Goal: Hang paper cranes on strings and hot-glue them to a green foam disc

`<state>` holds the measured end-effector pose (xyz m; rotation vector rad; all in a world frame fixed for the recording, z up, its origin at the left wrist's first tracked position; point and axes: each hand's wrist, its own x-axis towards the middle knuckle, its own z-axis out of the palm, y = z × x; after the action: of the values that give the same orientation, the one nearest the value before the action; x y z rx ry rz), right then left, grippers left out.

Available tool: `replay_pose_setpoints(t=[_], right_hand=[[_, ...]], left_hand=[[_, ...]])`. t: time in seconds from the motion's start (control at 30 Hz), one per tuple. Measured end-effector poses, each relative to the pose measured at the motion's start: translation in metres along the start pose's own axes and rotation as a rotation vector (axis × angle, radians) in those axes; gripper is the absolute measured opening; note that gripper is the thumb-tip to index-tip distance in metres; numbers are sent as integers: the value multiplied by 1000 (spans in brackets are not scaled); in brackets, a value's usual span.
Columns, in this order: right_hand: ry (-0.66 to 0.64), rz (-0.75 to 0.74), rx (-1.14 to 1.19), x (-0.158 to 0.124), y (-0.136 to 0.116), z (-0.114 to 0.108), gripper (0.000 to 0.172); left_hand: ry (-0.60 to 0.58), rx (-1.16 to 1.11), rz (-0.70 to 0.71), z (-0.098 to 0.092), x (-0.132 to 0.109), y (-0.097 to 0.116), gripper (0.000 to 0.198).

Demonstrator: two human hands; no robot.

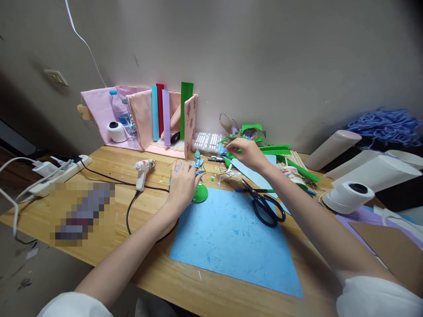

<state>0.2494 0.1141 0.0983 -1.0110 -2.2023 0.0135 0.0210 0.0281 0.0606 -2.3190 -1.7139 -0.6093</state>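
Observation:
My right hand (246,153) reaches to the back of the table, thumb and fingertips pinched at a small light-blue folded paper piece (222,150). My left hand (182,187) lies palm down over the left part of a green disc (200,193), its fingers bent forward and somewhat apart, the thumb out to the right. The hand hides much of the disc. Just beyond its fingers stands another pointed blue paper piece (197,159) among scraps. Black-handled scissors (267,209) lie on a blue sheet (231,242), below my right forearm.
A glue gun (141,174) and its cord lie left of my left hand. A power strip (59,176) is at the far left. Pink holders (140,119) and markers (208,141) line the wall. Green strips (277,149), white rolls (348,198) and blue yarn (386,127) crowd the right.

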Motion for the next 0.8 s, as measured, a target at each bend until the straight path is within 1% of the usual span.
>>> replay_pose_setpoints(t=[0.07,0.13,0.17,0.2,0.27,0.33,0.37,0.43,0.5,0.63,0.73,0.77,0.8], right_hand=[[-7,-10,8,0,-5,-7,13],[-9,-19,31,0,-12,-14,13],[-14,-26,47,0,-16,-18,13],[-22,-32,60,0,-20,-22,13],[-47,-36,60,-2,-28,-30,14],[-84,-25,15,-9,-34,-39,17],[-111,-13,-17,-14,-37,-43,18],[-180,13,-66,-29,-42,-48,19],[-271,33,-73,-46,-47,-47,20],[-453,36,47,-73,-64,-25,19],[-632,43,144,-76,-79,-7,10],[-694,55,184,-74,-84,-2,12],[-741,70,236,-70,-88,2,17]], left_hand=[[44,-20,14,-2,11,-1,23],[54,-120,63,2,26,-1,23],[46,-191,98,5,34,1,27],[28,-262,138,8,43,3,30],[-27,-368,204,15,56,10,26],[-88,-423,245,18,63,16,22],[-113,-432,254,17,63,18,23],[-153,-428,267,15,57,19,27],[-185,-422,308,11,46,17,28],[-239,-363,489,5,19,9,24],[-316,-226,603,5,3,5,21],[-349,-193,629,7,-2,5,20],[-379,-175,645,8,-7,4,20]])
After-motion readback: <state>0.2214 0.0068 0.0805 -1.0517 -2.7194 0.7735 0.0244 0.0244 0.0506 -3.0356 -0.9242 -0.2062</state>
